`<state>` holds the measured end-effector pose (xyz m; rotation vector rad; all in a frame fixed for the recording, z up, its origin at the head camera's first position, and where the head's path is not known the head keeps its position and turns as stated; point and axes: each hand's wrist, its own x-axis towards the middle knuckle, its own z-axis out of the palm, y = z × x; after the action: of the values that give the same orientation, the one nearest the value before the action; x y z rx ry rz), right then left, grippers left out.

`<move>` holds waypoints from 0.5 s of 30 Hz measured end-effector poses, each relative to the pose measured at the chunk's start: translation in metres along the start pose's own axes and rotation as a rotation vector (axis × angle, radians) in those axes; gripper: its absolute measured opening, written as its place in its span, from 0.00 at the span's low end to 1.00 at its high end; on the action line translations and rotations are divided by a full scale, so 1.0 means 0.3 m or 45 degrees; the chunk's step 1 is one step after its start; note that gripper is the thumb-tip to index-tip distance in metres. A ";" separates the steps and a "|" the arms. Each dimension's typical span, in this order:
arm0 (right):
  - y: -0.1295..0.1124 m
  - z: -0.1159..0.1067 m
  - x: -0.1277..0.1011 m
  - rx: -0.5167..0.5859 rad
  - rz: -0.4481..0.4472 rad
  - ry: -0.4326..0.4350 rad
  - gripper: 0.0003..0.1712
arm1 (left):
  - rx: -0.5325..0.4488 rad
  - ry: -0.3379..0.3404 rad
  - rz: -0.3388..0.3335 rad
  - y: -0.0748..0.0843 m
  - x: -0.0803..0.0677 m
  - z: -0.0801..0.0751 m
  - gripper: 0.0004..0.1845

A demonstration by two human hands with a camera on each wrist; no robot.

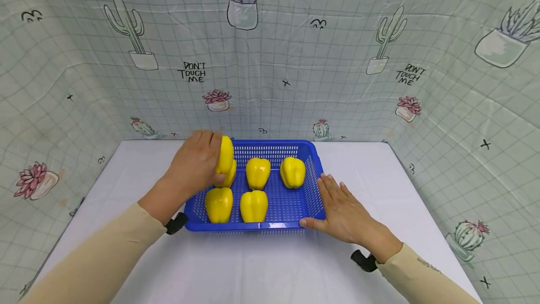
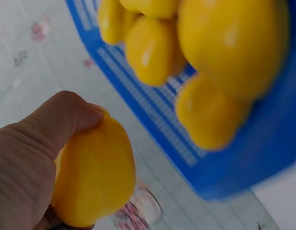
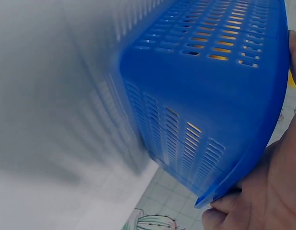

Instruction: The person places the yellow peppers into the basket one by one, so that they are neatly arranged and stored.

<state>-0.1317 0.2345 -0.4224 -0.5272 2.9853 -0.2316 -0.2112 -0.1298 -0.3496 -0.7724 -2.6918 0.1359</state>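
In the head view a blue perforated basket (image 1: 270, 225) holds several yellow bell peppers, among them a back-middle pepper (image 1: 258, 173), a back-right pepper (image 1: 292, 172) and a front-left pepper (image 1: 219, 205). My left hand (image 1: 194, 165) grips another yellow bell pepper (image 2: 97, 172) over the basket's back left, partly covering a pepper (image 1: 229, 176) below. Thumb and fingers wrap that held pepper in the left wrist view. On the other side, my right hand (image 1: 346, 212) rests against the basket's right rim with straight fingers, its thumb on the front corner.
A white tabletop (image 1: 253, 271) lies under the basket. Behind it and at both sides hangs a grid-patterned cloth (image 1: 270, 60) with cactus drawings. Dark wrist mounts (image 1: 364, 261) sit at both cuffs.
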 end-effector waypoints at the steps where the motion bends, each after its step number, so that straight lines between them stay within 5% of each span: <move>1: 0.001 0.001 0.000 0.000 0.000 0.000 0.73 | -0.013 -0.018 0.008 0.027 0.011 -0.002 0.58; 9: 0.006 0.008 -0.001 0.010 -0.003 0.012 0.73 | -0.135 -0.200 0.117 0.244 0.081 0.017 0.54; 15: 0.009 0.009 0.000 -0.001 -0.022 0.031 0.72 | -0.165 -0.245 0.163 0.360 0.107 0.049 0.51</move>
<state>-0.1324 0.2365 -0.4254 -0.5539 3.0057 -0.2396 -0.1882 -0.0213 -0.3737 -1.0192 -2.8537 0.0695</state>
